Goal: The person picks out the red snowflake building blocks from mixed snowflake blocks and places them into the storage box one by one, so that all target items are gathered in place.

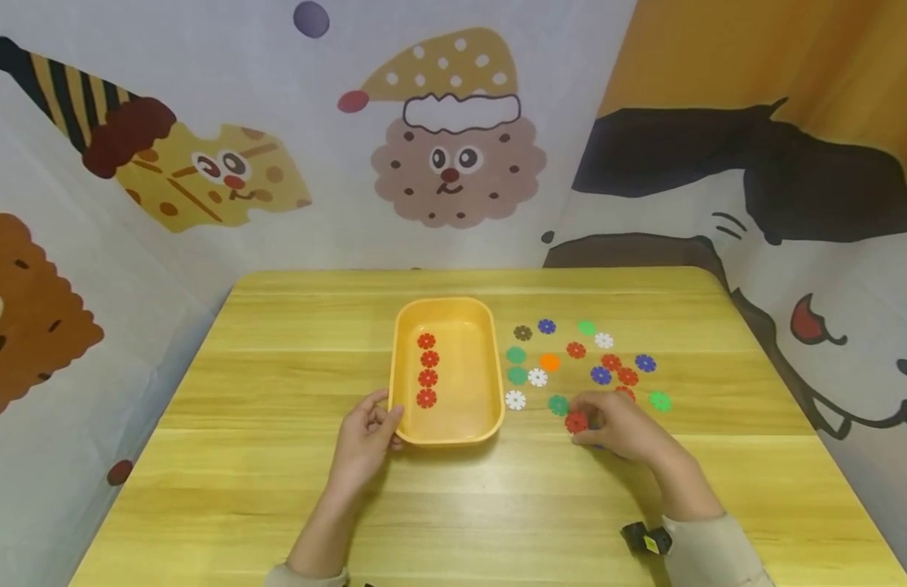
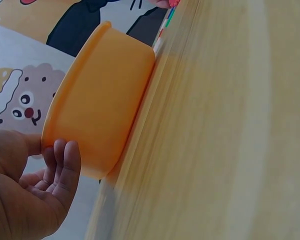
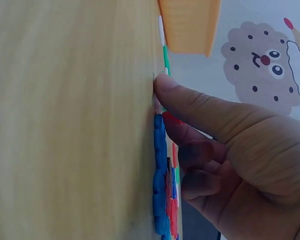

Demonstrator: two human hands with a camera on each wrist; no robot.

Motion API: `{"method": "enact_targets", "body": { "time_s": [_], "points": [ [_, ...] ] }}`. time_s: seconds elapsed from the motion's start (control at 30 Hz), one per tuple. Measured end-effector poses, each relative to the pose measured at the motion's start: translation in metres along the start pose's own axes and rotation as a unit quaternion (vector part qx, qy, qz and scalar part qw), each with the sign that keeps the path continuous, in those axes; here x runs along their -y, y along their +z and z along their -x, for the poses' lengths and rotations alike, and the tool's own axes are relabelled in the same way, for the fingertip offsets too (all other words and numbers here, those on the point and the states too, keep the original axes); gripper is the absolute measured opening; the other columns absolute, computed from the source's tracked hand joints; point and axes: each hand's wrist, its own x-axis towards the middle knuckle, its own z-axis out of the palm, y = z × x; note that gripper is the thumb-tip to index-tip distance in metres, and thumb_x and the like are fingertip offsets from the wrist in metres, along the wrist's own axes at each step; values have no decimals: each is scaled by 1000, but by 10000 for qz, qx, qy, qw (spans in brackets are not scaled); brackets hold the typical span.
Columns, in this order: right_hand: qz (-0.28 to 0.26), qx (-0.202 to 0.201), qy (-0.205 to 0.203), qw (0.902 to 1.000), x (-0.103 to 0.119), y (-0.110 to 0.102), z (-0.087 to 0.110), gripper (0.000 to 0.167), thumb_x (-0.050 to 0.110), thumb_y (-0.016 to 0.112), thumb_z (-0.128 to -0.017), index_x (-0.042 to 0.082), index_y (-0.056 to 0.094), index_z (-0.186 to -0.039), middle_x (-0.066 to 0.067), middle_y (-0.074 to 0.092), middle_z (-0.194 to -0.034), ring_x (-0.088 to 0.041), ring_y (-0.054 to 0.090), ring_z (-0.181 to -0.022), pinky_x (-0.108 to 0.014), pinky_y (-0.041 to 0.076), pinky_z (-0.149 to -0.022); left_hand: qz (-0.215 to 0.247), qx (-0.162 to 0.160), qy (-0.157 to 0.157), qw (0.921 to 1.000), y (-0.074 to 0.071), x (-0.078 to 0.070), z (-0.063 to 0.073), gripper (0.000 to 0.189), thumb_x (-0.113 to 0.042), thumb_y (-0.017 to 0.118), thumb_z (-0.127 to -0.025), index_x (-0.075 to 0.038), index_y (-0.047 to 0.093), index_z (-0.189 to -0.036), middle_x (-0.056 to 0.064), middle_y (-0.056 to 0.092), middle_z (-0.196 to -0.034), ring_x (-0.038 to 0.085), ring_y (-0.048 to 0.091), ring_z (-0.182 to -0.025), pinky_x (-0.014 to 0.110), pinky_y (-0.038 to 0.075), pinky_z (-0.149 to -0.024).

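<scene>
My left hand (image 1: 367, 434) grips the near left corner of a yellow plastic tray (image 1: 499, 391), thumb over the rim and fingers outside; the left wrist view shows the same hold. A column of several red snowflake discs (image 1: 427, 378) lies along the tray's left side. To the right, my right hand (image 1: 620, 425) pinches another red snowflake disc (image 1: 576, 421) between thumb and fingers, low over the table. In the right wrist view that disc (image 3: 171, 118) is mostly hidden by the thumb. Blue discs (image 3: 160, 175) lie beside the fingers on the tabletop.
Loose discs lie right of the tray: green (image 1: 559, 404), white (image 1: 515, 399), orange (image 1: 549, 363), brown (image 1: 522, 333), blue (image 1: 645, 363) and red (image 1: 575, 350). The wooden table (image 1: 277, 367) meets a cartoon-printed cloth (image 1: 314, 204) behind. A black strap piece (image 1: 644, 539) is by the right sleeve.
</scene>
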Motion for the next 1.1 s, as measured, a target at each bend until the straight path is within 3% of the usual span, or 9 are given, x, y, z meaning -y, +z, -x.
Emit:
{"method": "enact_targets", "body": {
  "time_s": [0.23,0.47,0.77,1.1],
  "points": [
    [132,-31,-193,9997,1,0,-1,35,25,83,-85,3,71,-109,8,68,-85,-6,59,-72,-22,55,-63,-78,-21,11,10000,0,-1,0,48,-9,65,-100,7,48,-142,20,61,-83,21,65,-64,30,64,-60],
    [200,-527,-311,9979,13,3,-9,19,28,81,-88,14,70,-95,9,52,-64,-6,44,-54,-21,42,-46,-70,35,79,9999,1,1,0,48,-8,65,-99,8,48,-141,18,61,-82,21,65,-64,31,65,-61],
    [-75,-1151,-543,9918,42,6,-26,34,27,82,-87,5,74,-111,7,64,-81,-11,52,-63,-23,50,-52,-120,37,117,9999,3,0,-2,46,-10,65,-100,7,49,-140,15,61,-80,21,65,-64,31,65,-61],
    [-298,-1060,-1010,9888,68,16,-46,33,28,83,-86,7,74,-110,9,58,-71,-8,47,-57,-20,42,-44,-107,36,64,9999,5,0,-2,49,-10,65,-100,7,48,-142,15,61,-82,21,65,-65,31,65,-62]
  ]
}}
